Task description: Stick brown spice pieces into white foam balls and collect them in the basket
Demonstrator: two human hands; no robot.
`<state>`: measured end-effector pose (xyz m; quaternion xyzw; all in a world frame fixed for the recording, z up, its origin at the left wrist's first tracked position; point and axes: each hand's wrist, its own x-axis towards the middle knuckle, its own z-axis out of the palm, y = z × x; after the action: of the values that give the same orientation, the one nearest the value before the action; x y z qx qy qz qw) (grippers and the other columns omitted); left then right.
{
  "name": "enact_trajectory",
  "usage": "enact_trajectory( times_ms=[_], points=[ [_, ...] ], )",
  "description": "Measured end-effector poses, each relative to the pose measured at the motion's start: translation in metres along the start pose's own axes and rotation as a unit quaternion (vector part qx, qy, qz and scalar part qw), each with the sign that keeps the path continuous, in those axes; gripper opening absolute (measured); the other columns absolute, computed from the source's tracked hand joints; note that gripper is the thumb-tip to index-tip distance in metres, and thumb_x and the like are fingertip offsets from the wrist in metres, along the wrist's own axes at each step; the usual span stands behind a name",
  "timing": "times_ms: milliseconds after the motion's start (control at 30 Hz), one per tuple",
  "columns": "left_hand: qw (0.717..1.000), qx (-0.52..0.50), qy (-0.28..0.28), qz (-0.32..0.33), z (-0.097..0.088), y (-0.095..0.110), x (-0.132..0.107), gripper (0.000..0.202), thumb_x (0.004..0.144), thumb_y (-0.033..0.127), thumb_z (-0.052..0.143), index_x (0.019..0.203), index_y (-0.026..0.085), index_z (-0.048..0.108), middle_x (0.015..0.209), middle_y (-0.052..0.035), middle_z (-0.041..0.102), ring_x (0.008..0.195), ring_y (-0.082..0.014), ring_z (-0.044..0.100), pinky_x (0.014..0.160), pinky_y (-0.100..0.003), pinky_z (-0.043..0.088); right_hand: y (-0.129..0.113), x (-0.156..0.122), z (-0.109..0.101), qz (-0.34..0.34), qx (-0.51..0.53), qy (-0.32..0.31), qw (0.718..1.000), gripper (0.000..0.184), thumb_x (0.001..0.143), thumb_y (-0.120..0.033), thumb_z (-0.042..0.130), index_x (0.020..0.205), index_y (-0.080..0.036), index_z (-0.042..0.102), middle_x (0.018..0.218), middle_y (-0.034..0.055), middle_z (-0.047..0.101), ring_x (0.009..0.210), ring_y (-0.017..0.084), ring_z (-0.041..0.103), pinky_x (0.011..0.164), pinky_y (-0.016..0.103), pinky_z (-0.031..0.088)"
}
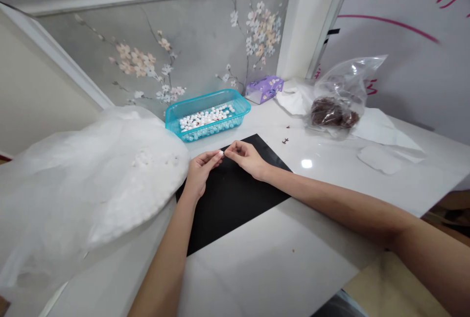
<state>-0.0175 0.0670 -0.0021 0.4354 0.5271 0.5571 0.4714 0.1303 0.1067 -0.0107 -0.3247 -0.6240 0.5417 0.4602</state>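
My left hand (200, 172) pinches a small white ball (221, 153) between thumb and index finger. Close against its right side, my right hand (249, 159) has thumb and index finger pressed together; whatever they hold is too small to make out. Both hands are above a black mat (233, 204) on the white table (253, 263). Just behind the mat stands a turquoise plastic basket (240, 106) with many small white balls (205, 119) and some reddish-brown bits inside.
A big clear bag of white balls (135, 190) bulges at the left. Small brown pieces (285, 141) lie right of the mat. Farther back are a purple tissue pack (265, 89), a clear bag with brown contents (334, 111) and white paper (385, 133). A floral panel (205, 48) borders the table.
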Motion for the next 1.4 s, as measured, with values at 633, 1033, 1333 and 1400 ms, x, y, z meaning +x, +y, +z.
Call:
enact_trajectory(
  times_ms=[633,1033,1333,1400],
  points=[
    [0.999,-0.013,-0.024,-0.02,-0.003,0.002,-0.001,0.022,0.059,0.031,0.078,0.076,0.018,0.073,0.073,-0.002,0.07,0.067,-0.0099,0.059,0.069,-0.021,0.046,0.003,0.002,-0.002,0.016,0.009,-0.048,0.999,0.025,0.076,-0.038,0.061,0.073,-0.016,0.051,0.064,-0.0035,0.053,0.054,0.006,0.043,0.052,0.021,0.032],
    [0.999,-0.028,-0.021,-0.037,-0.001,0.003,0.002,0.023,0.063,0.035,0.074,0.077,0.017,0.073,0.077,-0.0055,0.072,0.069,-0.0115,0.062,0.068,-0.022,0.047,-0.006,-0.003,0.0,-0.005,0.011,0.02,1.0,0.028,0.072,-0.041,0.063,0.081,-0.016,0.053,0.058,-0.0073,0.04,0.051,0.006,0.036,0.049,0.021,0.03],
    [0.999,-0.025,-0.024,-0.041,0.002,0.005,0.0,0.025,0.065,0.039,0.071,0.074,0.016,0.073,0.069,-0.0041,0.07,0.061,-0.0098,0.059,0.062,-0.02,0.045,-0.009,-0.01,0.002,-0.077,-0.088,0.005,0.993,0.027,0.076,-0.035,0.061,0.095,-0.016,0.06,0.058,-0.0079,0.031,0.046,0.004,0.029,0.046,0.021,0.026],
    [0.999,-0.022,-0.025,-0.04,0.002,0.005,-0.001,0.025,0.066,0.039,0.071,0.073,0.015,0.072,0.068,-0.0037,0.07,0.061,-0.0096,0.059,0.062,-0.02,0.044,-0.009,-0.01,0.002,-0.077,-0.092,0.007,0.993,0.027,0.076,-0.036,0.06,0.094,-0.015,0.06,0.058,-0.0078,0.031,0.047,0.005,0.03,0.046,0.021,0.026]
  ],
)
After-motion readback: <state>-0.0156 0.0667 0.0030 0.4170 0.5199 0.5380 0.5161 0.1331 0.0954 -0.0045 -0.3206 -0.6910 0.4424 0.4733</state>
